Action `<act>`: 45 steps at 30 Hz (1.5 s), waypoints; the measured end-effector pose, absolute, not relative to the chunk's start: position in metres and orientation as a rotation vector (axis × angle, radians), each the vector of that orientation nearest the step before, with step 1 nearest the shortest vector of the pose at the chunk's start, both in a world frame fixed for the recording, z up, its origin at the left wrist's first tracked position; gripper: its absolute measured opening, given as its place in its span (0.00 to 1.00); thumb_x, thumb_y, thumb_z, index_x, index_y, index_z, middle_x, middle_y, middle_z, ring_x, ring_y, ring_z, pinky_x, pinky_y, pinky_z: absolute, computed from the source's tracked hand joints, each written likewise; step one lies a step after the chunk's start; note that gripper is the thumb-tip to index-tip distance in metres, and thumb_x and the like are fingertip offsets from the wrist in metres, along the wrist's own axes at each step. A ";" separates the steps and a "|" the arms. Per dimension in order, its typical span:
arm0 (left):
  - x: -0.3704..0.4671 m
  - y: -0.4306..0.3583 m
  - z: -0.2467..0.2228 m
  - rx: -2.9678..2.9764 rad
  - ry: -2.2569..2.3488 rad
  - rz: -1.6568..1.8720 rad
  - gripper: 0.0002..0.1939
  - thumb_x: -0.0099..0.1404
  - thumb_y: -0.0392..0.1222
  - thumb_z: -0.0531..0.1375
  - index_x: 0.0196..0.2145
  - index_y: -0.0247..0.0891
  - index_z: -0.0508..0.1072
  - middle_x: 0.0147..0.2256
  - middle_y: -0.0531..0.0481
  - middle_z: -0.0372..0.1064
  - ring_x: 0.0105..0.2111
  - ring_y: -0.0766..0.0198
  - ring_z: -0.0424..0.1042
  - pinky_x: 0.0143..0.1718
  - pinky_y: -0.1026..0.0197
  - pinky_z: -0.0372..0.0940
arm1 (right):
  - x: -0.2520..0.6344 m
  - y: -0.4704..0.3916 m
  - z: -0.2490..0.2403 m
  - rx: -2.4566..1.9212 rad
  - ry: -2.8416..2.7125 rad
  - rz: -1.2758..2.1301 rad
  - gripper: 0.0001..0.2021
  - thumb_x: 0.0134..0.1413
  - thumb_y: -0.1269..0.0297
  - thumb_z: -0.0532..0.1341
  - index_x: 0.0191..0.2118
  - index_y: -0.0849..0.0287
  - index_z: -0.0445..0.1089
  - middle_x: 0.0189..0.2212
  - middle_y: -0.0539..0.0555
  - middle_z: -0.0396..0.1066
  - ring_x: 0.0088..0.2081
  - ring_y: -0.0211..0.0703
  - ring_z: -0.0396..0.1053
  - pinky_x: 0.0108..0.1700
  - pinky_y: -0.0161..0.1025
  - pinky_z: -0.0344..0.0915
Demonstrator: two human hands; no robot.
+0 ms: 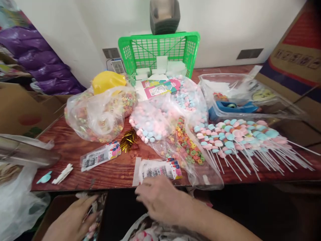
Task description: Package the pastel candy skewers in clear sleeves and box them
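My left hand [72, 217], slightly blurred, reaches into a brown box [47, 214] below the table edge. Its fingers are apart, over wrapped pink and blue pieces [92, 227]. At the table's front edge, my right hand [160, 197] overlaps a stack of clear printed bags [155, 169]. The right fingers are curled downward, and their tips are partly hidden, so I cannot make out what they hold. A second stack of printed bags [100, 156] lies to the left, near gold twist ties [128, 140]. Below my right hand is an open bag of wrapped items [142, 236].
Clear bags of ring-shaped cereal [97, 117] and pink-blue candies [150, 124] cover mid-table. Many candy sticks [238, 134] lie at right, before a clear tub [225, 80] and blue tape dispenser [235, 106]. A green basket [157, 43] stands behind; white sticks [62, 173] lie left.
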State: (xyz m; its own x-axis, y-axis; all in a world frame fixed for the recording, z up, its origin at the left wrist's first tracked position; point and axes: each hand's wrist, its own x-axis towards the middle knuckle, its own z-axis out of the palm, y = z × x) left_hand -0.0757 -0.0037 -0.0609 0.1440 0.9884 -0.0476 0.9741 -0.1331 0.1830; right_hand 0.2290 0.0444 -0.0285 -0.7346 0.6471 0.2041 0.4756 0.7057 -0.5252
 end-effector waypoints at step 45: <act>0.105 0.069 -0.082 2.648 1.449 0.596 0.11 0.66 0.33 0.54 0.30 0.36 0.74 0.31 0.46 0.69 0.34 0.60 0.65 0.37 0.58 0.62 | 0.402 0.036 -0.046 -1.586 -1.531 -0.070 0.06 0.58 0.60 0.60 0.33 0.56 0.71 0.28 0.53 0.72 0.29 0.42 0.70 0.35 0.37 0.65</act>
State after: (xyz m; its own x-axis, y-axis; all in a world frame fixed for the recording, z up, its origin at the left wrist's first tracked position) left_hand 0.1045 0.0695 -0.0823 0.4822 0.8221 0.3028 0.7971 -0.5551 0.2378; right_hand 0.4019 0.0356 -0.0457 0.2309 0.7698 0.5950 0.8208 0.1743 -0.5440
